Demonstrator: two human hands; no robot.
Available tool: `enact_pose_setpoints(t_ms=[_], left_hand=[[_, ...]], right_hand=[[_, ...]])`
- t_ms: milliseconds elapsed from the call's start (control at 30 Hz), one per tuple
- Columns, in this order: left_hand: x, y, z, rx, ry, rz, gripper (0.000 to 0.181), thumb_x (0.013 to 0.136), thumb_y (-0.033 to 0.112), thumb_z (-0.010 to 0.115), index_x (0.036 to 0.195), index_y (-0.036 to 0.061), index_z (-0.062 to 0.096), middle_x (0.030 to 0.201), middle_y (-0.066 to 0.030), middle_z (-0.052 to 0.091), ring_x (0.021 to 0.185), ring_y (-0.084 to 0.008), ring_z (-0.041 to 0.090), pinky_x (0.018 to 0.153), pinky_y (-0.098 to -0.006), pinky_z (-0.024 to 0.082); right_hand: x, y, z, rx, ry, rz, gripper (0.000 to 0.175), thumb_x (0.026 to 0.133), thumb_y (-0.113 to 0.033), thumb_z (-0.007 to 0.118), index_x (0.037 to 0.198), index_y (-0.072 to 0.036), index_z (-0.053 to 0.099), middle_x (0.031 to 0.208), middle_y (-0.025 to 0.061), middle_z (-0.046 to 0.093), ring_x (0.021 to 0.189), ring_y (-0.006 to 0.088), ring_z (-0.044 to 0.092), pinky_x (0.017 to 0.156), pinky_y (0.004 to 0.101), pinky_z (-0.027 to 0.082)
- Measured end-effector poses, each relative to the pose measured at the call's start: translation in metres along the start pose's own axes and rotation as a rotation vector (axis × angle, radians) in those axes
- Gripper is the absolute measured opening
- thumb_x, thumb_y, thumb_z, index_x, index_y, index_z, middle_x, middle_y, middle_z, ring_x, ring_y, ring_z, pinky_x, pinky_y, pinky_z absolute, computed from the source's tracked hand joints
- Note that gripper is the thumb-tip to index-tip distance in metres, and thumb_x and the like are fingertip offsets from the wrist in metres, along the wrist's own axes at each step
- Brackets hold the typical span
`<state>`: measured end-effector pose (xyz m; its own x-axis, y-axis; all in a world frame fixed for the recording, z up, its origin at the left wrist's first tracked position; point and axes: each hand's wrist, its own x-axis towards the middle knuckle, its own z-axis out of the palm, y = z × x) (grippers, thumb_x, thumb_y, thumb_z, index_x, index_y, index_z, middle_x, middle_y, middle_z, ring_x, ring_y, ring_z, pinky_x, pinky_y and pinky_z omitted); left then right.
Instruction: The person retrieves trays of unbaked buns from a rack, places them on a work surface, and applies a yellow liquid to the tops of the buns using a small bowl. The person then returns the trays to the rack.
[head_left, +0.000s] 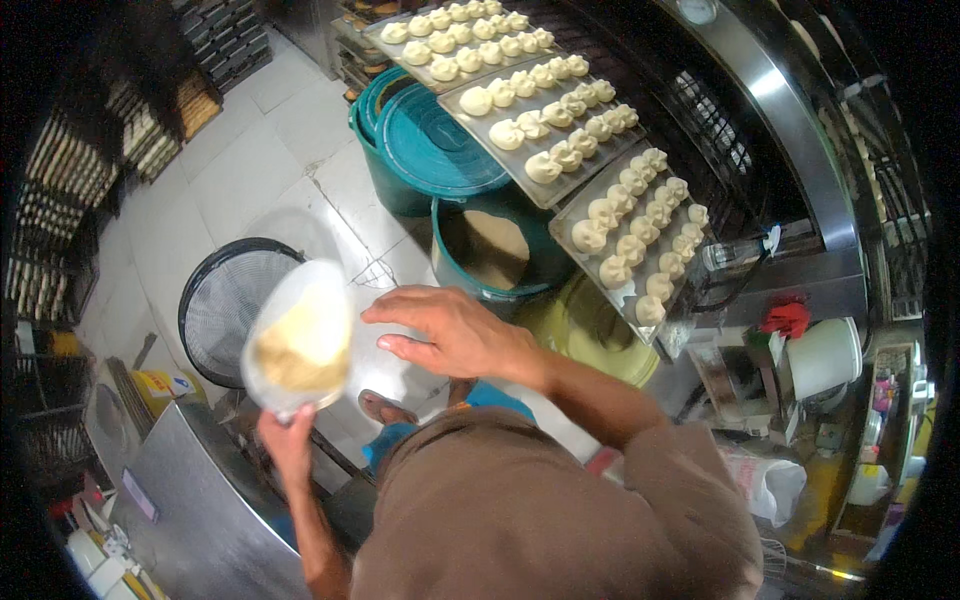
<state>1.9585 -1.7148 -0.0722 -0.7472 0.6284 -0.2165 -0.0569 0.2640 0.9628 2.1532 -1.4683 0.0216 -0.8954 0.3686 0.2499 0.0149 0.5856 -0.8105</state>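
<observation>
My left hand (287, 431) grips the near rim of a white bowl (321, 277), which looks tilted and slightly blurred. Inside the bowl lies a tan, crumb-like or powdery material (300, 364), with a brightly lit pale yellow area beside it. My right hand (442, 330) hovers to the right of the bowl, thumb and fingers apart, holding nothing. Behind the bowl and partly hidden by it is a round black-rimmed mesh screen (225, 300). Past my right hand stands a green bucket (439, 247) with tan powder (495, 244) in it.
Metal trays (544, 196) of piped or shaped dough pieces (556, 114) project over the buckets at right. A teal lid (442, 139) covers another bucket. A yellowish tub (637, 367) stands near my right forearm, a steel surface (202, 487) at lower left. Loaded racks (67, 172) line the far left.
</observation>
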Motion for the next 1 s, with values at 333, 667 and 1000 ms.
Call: enact_pose_setpoints(t_ms=[333,667,1000], left_hand=[[0.006,0.076,0.223,-0.060,-0.762,-0.032,0.037,0.077,0.008,0.083,0.108,-0.0032,0.067,0.092,-0.0060,0.072,0.082,-0.0101,0.067,0.072,-0.0263,0.056],[0.086,0.075,0.274,0.178,-1.045,0.051,0.048,0.074,0.016,0.086,0.115,-0.0010,0.067,0.104,-0.0056,0.072,0.093,-0.0111,0.065,0.082,-0.0288,0.055],[0.148,0.091,0.283,0.224,-0.929,0.019,0.051,0.071,0.020,0.088,0.113,-0.0004,0.067,0.097,-0.0066,0.073,0.091,-0.0125,0.067,0.085,-0.0309,0.054]], right_hand=[[-0.084,0.103,-0.077,-0.467,-0.428,0.314,0.064,0.070,-0.017,0.079,0.122,0.009,0.053,0.127,0.0256,0.054,0.123,0.0404,0.049,0.102,0.0432,0.043],[-0.090,0.160,-0.107,-0.127,-0.127,0.681,0.042,0.072,-0.014,0.078,0.109,0.003,0.065,0.097,0.0204,0.069,0.090,0.0310,0.067,0.081,0.0392,0.052],[-0.006,0.182,-0.142,1.446,0.610,0.869,0.039,0.099,-0.044,0.055,0.072,-0.016,0.049,0.057,-0.0043,0.040,0.044,0.0078,0.036,0.038,0.0231,0.027]])
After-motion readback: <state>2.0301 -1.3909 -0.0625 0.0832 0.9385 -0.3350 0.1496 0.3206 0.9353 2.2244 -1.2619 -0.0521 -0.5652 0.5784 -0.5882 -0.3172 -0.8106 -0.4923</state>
